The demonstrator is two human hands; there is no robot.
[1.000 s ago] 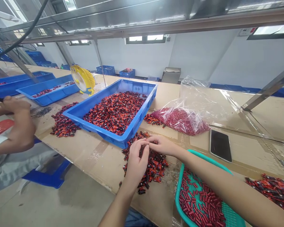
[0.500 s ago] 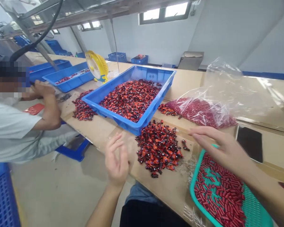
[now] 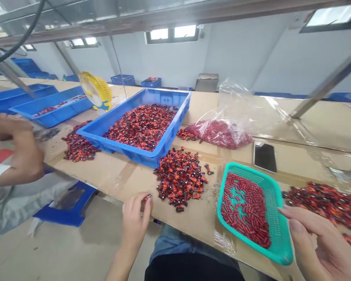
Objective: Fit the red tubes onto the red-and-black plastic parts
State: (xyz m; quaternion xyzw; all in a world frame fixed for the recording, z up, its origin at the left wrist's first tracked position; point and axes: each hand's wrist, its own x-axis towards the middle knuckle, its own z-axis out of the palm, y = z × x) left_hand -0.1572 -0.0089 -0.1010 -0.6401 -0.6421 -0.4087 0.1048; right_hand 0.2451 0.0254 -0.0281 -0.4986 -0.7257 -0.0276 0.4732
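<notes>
Pinching a small wrapped piece (image 3: 148,197) between thumb and fingertips, the left hand (image 3: 133,220) sits closed at the near edge of the desk (image 3: 119,183). The right hand (image 3: 324,246) is open, with its fingers loosely spread at the lower right. Its fingertips (image 3: 292,224) reach just over the right rim of a teal tray (image 3: 232,166); nothing shows in this hand, and I cannot tell whether it touches the rim. The slotted tray holds loosely scattered red tubes (image 3: 245,208), with bare teal mesh showing among them.

Between the hands lies a pile of red-and-black wrapped pieces (image 3: 179,181), with a few strays (image 3: 209,168) just to its right. A second pile (image 3: 324,205) lies right of the teal tray, and a third (image 3: 80,142) lies left of a blue tray (image 3: 134,154) heaped with more pieces (image 3: 140,127). Farther back are a clear bag of red tubes (image 3: 219,134) and a phone (image 3: 265,157). A co-worker's hand (image 3: 17,132) works at the far left, near a yellow fan (image 3: 95,90).

A fingertip pinch seems to suit pieces this small, and having the pile and teal tray side by side keeps each reach short.
</notes>
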